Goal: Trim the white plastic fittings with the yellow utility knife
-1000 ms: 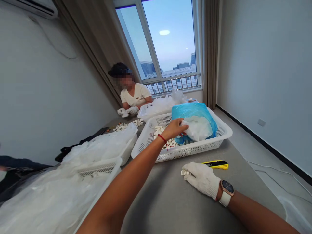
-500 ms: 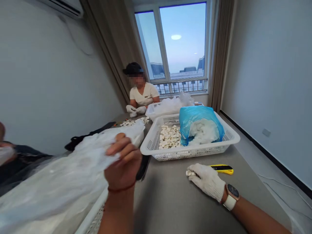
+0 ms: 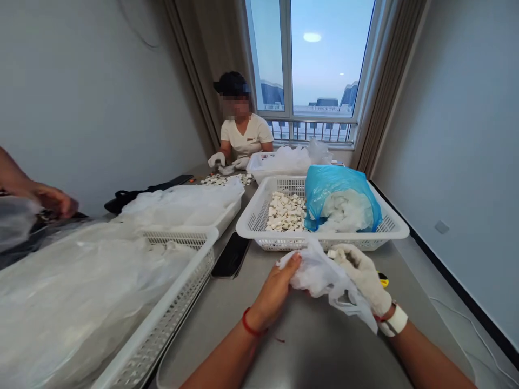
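My bare left hand [image 3: 273, 289], with a red string at the wrist, grips a thin white plastic bag [image 3: 318, 273] over the near part of the table. The bag hangs crumpled between my two hands. My right hand [image 3: 363, 273], in a white knit glove, is closed around a small white tube-shaped piece [image 3: 332, 254], its fingertips beside the bag. A yellow and black utility knife [image 3: 383, 280] lies partly hidden behind the right hand. Just beyond, a white basket [image 3: 247, 229] holds many similar white pieces [image 3: 286, 213] and a blue plastic bag [image 3: 334, 181] with white filling.
To the left stand white baskets [image 3: 203, 262] covered with plastic film [image 3: 93, 286]. A black phone [image 3: 231, 256] lies between the baskets. Across the table [image 3: 227, 335] sits a gloved person [image 3: 247, 135] near loose white pieces [image 3: 221, 179]. Another person's hand [image 3: 54, 200] shows at far left.
My left hand has moved right from the film-covered basket and brought the white bag to the right hand. My right hand has risen slightly. The view has shifted, and a hand appears at far left.
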The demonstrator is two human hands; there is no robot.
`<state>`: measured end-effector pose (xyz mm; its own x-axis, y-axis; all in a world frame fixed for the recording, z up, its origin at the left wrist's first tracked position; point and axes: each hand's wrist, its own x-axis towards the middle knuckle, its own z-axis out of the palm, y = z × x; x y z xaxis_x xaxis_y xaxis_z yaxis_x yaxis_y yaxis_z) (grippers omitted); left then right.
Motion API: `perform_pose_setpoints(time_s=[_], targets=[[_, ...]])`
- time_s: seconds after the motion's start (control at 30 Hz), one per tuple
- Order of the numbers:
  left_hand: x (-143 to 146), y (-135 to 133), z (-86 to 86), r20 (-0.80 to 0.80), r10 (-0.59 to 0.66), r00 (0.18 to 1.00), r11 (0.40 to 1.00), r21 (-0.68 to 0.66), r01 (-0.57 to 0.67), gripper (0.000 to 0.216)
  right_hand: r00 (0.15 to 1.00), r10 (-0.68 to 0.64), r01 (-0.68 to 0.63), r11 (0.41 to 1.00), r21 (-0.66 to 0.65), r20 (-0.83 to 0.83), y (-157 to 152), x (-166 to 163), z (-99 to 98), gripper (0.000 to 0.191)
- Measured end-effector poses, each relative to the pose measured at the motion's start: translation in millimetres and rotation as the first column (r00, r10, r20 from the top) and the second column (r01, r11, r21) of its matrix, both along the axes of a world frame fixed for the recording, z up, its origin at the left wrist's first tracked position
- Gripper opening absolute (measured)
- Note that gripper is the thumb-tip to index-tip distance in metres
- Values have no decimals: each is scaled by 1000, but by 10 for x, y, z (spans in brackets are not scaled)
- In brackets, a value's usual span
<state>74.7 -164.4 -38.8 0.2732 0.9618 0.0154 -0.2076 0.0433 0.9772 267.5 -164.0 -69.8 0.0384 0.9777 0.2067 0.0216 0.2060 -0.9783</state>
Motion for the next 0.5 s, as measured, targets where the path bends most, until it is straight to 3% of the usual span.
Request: perform_pose_setpoints(time_s=[0.13, 0.27, 0.37, 0.5], targets=[[-275, -12, -208, -313, 62, 948, 998, 45, -51, 44, 956, 143, -163, 985, -61, -256, -43, 117, 37, 27], [-308, 1, -299, -533, 217, 818, 972, 192, -133, 42, 916, 379, -386, 922, -27, -131, -57, 156, 75, 24], [-236, 15, -304, -550, 232, 802, 967, 216, -132, 42, 887, 453, -452, 892, -31, 92, -99, 60, 66, 23], [-145, 55, -308, -331, 112, 937, 994, 33, -107, 41, 862, 403, -389, 915, -107, 307, -103, -55, 16, 19]])
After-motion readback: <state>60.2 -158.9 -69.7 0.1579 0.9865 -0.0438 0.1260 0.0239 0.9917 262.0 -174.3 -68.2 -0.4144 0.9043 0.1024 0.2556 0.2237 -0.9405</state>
